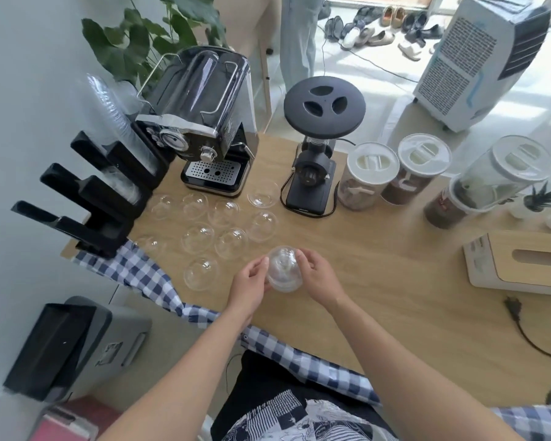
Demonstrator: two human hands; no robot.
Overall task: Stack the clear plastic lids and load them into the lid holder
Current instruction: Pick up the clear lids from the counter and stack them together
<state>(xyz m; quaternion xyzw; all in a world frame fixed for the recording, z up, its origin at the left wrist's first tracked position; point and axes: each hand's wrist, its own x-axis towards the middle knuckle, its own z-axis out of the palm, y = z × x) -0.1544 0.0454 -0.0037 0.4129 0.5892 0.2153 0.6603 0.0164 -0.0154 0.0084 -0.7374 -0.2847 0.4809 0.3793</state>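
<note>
Lids (283, 271) stacked, both our hands on them

Left hand (252, 283) and right hand (315, 275) clasp the stack; holder (109, 198) sits far left of it, nearer our left.

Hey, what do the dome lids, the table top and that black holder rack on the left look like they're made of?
Dome lids: thin clear plastic, glossy, since the table shows through with bright glints. Table top: pale wood or wood-look laminate, matte, with faint grain. Holder rack: probably matte black moulded plastic, dull and without shine.
</note>
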